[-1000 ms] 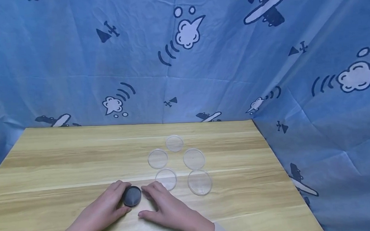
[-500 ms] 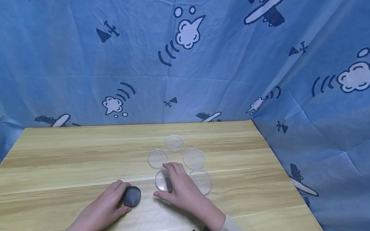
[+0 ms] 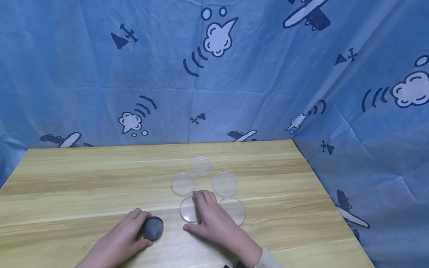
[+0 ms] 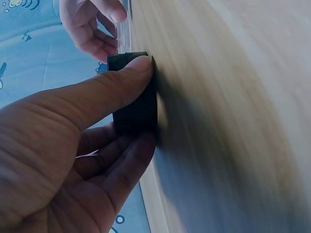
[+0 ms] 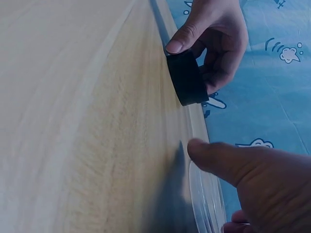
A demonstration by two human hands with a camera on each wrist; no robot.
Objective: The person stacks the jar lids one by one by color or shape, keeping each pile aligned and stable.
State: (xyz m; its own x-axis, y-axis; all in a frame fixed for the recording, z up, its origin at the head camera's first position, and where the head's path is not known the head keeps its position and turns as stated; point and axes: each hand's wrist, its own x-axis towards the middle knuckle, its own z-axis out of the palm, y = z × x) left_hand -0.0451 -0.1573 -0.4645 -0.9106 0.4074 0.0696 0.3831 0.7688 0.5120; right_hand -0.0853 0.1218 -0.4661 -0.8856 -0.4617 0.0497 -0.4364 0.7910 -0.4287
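A black round dish [image 3: 153, 228], with a grey see-through face, stands on the wooden table in my left hand [image 3: 115, 240]. In the left wrist view the thumb and fingers grip the dark side wall [image 4: 136, 104]. To its right, my right hand [image 3: 215, 218] is spread over a clear round dish [image 3: 189, 210] and hides its right part. In the right wrist view the thumb stands by this clear rim [image 5: 200, 194]; whether it touches I cannot tell. The other fingers are mostly cut off there.
More clear round dishes lie around: a small far one [image 3: 202, 166], a left one [image 3: 182, 185], a right one [image 3: 225, 185], and one [image 3: 235, 212] partly behind the right hand. A blue printed cloth [image 3: 162, 72] hangs along the back and right of the wooden table [image 3: 78, 186].
My right hand has moved right and away from beside the black dish to the nearest clear dish, then its thumb shifted slightly right. The left hand keeps its hold in place.
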